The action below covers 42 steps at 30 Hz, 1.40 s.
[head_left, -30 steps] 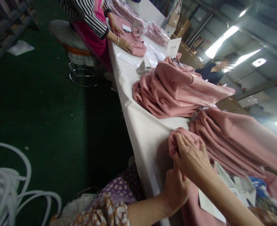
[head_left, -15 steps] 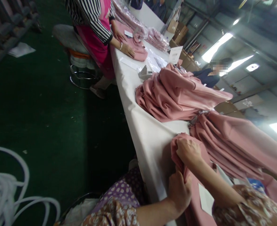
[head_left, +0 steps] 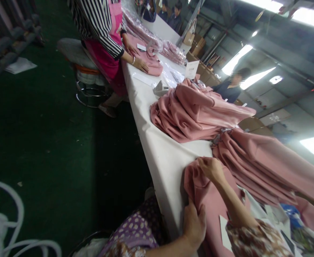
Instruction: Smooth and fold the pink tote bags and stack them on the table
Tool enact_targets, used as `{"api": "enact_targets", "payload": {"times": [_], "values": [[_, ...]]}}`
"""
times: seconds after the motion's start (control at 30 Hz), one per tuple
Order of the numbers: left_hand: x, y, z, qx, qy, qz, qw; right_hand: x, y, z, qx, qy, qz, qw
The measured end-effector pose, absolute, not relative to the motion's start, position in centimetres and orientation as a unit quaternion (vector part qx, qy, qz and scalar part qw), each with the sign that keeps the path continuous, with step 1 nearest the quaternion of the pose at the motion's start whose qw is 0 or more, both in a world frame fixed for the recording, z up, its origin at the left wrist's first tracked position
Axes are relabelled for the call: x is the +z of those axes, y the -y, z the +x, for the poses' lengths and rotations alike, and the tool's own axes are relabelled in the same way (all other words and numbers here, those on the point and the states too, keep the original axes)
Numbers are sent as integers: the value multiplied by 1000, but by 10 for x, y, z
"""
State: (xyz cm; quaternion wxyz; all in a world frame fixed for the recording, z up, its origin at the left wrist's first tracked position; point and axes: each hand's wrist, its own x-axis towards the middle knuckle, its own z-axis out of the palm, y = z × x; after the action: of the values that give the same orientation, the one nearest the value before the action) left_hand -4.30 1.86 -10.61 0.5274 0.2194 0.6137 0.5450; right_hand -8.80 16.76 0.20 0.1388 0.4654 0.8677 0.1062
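Note:
A pink garment [head_left: 209, 200] lies in front of me on the white table [head_left: 162, 157]. My right hand [head_left: 211, 169] rests on its far upper edge, fingers curled on the cloth. My left hand [head_left: 194, 225] presses the garment's near left edge at the table's rim. A white tag [head_left: 224, 228] shows on the garment near my right forearm. Beyond lie two piles of pink garments, one at the middle [head_left: 196, 110] and one to the right [head_left: 266, 167].
A person in a striped top and pink apron [head_left: 103, 32] handles a pink garment [head_left: 148, 59] farther along the table, by a stool [head_left: 87, 75]. Another person [head_left: 230, 89] sits across. Bagged garments [head_left: 157, 43] and a card [head_left: 192, 69] lie beyond. White tubing [head_left: 4, 228] coils on the green floor.
My hands have moved apart: the right stays at the garment's far edge, the left slid down toward me along the near edge. The garment now lies more spread out and flatter.

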Motion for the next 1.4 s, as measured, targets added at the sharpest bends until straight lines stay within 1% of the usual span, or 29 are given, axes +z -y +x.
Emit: {"api": "enact_targets", "payload": {"times": [0.07,0.13,0.2,0.23,0.37,0.43,0.5,0.57,0.63,0.7,0.77,0.8,0.9,0.97,1.1,1.2,1.23,1.3,1.37,1.4], "values": [[-109,-19,-42,546,-612,214,530,13,-166,-63,86,-869,482,77],[-111,-17,-42,536,-616,206,539,10,-154,-30,67,-865,496,-34],[-114,-13,-44,537,-617,200,539,-16,-132,4,49,-860,490,-137],[-116,-12,-45,543,-617,198,534,-38,-120,19,41,-864,479,-151],[-127,-12,-56,597,-591,204,503,-129,-87,47,-50,-858,499,-108],[-131,-15,-61,616,-576,213,493,-146,-87,45,-80,-850,512,-101],[-133,-19,-67,623,-570,226,485,-136,-90,42,-110,-849,504,-114],[-133,-21,-72,614,-576,242,482,-108,-86,44,-127,-849,493,-142],[-132,-21,-78,598,-592,257,476,-79,-72,51,-87,-857,479,-171],[-132,-21,-83,584,-609,268,466,-64,-53,63,7,-870,457,-185],[-132,-21,-85,571,-624,277,457,-72,-35,76,86,-879,443,-155],[-131,-21,-85,564,-630,283,452,-82,-29,81,105,-877,451,-126],[-130,-22,-84,544,-643,309,443,-123,-19,91,90,-857,508,-13],[-127,-22,-86,527,-647,332,441,-144,-19,93,76,-845,529,26],[-115,-7,-106,475,-657,389,438,-156,-26,97,90,-846,525,27],[-98,8,-130,441,-686,435,382,-159,-28,102,95,-852,515,14],[-92,9,-138,457,-687,436,360,-160,-28,103,96,-853,513,9],[-83,0,-157,527,-669,396,344,-162,-28,106,95,-853,513,4],[-82,-22,-175,591,-643,321,366,-164,-28,107,92,-852,516,5],[-84,-37,-182,603,-639,290,380,-165,-28,107,90,-853,515,10]]}}
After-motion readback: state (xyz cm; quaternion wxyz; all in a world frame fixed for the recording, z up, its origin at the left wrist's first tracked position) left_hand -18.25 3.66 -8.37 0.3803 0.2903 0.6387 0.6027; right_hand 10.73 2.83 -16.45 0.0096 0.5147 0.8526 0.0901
